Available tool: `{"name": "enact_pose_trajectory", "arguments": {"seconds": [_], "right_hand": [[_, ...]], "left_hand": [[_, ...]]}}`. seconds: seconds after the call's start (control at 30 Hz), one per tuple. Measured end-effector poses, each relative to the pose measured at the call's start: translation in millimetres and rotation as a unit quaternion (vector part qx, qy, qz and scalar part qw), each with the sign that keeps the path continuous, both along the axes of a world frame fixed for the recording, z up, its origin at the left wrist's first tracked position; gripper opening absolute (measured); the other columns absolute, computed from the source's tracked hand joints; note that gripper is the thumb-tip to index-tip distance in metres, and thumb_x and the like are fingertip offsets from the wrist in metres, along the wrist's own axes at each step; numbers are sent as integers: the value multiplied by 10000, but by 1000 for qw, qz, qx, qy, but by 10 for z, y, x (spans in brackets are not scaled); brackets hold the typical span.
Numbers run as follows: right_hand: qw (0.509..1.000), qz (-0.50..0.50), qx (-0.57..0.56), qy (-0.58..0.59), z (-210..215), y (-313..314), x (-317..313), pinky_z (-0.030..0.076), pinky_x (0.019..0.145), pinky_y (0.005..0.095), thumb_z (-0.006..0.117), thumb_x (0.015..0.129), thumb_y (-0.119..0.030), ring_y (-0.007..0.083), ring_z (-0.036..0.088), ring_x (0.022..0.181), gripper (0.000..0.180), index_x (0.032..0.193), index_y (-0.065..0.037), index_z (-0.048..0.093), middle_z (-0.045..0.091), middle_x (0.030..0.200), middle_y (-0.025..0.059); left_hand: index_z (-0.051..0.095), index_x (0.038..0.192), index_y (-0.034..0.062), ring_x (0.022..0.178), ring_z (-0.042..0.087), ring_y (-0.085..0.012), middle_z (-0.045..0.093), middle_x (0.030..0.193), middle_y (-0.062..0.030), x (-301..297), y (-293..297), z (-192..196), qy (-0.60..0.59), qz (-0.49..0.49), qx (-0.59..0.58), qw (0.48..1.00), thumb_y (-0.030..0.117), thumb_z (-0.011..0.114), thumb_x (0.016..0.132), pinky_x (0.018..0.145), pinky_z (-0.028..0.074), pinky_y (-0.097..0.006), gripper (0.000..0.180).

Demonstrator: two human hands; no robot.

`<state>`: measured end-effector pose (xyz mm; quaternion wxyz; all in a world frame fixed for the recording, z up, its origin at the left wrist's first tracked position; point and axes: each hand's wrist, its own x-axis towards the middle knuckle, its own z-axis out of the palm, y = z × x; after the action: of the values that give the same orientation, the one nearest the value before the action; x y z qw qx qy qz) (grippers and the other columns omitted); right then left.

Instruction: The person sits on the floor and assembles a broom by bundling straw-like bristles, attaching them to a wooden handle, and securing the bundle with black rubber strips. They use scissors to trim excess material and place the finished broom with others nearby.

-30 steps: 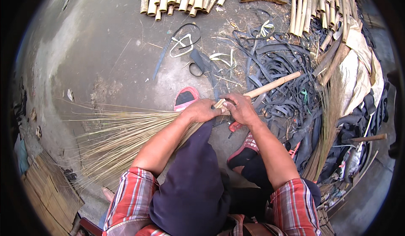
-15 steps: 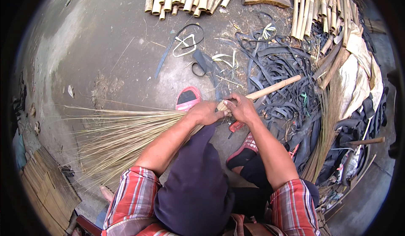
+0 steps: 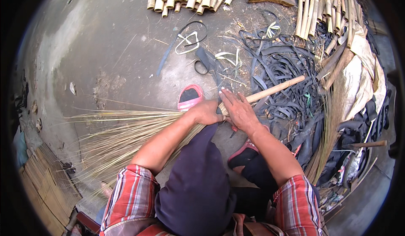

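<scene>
1. You're risking the bundle splaying loose right now: if your left hand (image 3: 206,111) eases its squeeze at the neck, the broom straws (image 3: 122,132) are likely to slide off the wooden handle (image 3: 274,89), in my judgement.
2. You're also working close to a tangle of black rubber strips (image 3: 278,67); a snagged strip could tug the handle sideways.
3. Your left hand is clamping tight around the straws where they meet the handle, knuckles up, forearm reaching in from the lower left.
4. Your right hand (image 3: 238,109) is lying over the same joint, fingers stretched forward along the handle, not closed into a fist.
5. The broom is lying across the concrete floor (image 3: 105,46) in front of your knees, straws fanning left, handle pointing up-right past a pink sandal (image 3: 190,97).
</scene>
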<state>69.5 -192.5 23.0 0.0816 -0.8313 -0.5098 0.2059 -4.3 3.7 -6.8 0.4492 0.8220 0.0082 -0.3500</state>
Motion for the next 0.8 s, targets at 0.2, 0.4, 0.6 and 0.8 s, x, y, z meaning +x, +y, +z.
{"name": "enact_pose_trajectory", "arguments": {"seconds": [0.2,0.4,0.6,0.8], "right_hand": [[999,-13,30,20,-316,32,61,459,1144,488,765,758,-39,357,628,1291,555,1293,-40,621,675,1353,186],[996,1,90,16,-429,36,107,537,957,489,709,744,-27,407,690,962,260,970,-35,581,683,888,191],[999,7,26,42,-413,75,175,516,1038,442,680,831,-43,413,714,952,237,1053,3,611,704,875,199],[983,-12,-78,168,-7,143,385,356,1241,554,792,781,-43,418,470,1455,953,1578,37,276,488,1540,286]], "left_hand": [[519,1368,-131,1180,665,-490,680,1225,-363,-32,-4,126,-20,25,17,999,425,824,835,1033,515,-497,829],[596,1293,-88,1177,685,-446,714,1209,-292,56,71,223,-43,-61,94,993,381,824,836,1024,520,-507,694],[687,1170,-31,1033,754,-405,759,1091,-223,128,-380,214,13,-3,205,979,338,754,870,910,596,-475,480],[748,1053,-48,1035,763,-387,774,1037,-257,225,-264,117,13,-22,209,978,317,729,850,902,607,-472,418]]}}
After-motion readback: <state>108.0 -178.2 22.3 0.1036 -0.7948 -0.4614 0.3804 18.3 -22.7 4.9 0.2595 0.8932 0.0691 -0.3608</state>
